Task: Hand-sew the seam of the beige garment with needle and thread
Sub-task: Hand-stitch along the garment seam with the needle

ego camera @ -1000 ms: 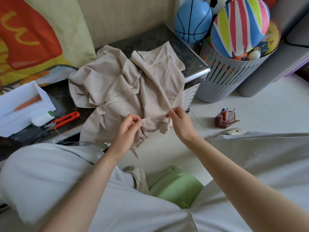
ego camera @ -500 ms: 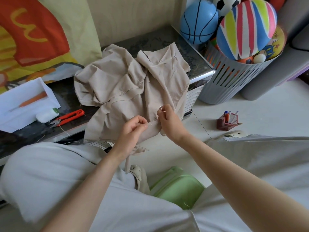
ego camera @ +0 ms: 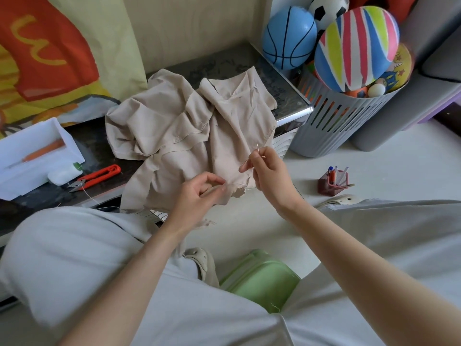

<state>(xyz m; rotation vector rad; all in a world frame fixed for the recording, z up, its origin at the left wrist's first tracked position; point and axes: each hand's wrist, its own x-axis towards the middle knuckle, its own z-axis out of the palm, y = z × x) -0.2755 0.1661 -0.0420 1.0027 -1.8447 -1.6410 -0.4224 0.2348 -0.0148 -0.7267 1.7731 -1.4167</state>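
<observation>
The beige garment (ego camera: 179,131) lies crumpled on a dark low table (ego camera: 224,63), its lower edge hanging over the front. My left hand (ego camera: 199,193) pinches the frayed seam edge of the garment near its bottom corner. My right hand (ego camera: 268,171) pinches a thin needle (ego camera: 258,148), whose tip points up just above the fingers, close over the seam. The thread is too fine to make out.
Red thread snips (ego camera: 97,176) and a white bottle (ego camera: 64,174) lie left on the table beside a white tray (ego camera: 32,151). A grey basket (ego camera: 334,121) of balls stands at right. A small red pen holder (ego camera: 333,182) sits on the floor, a green stool (ego camera: 259,278) between my knees.
My right hand has drawn the needle up and to the right, away from the seam. My left hand has stayed on the fabric edge.
</observation>
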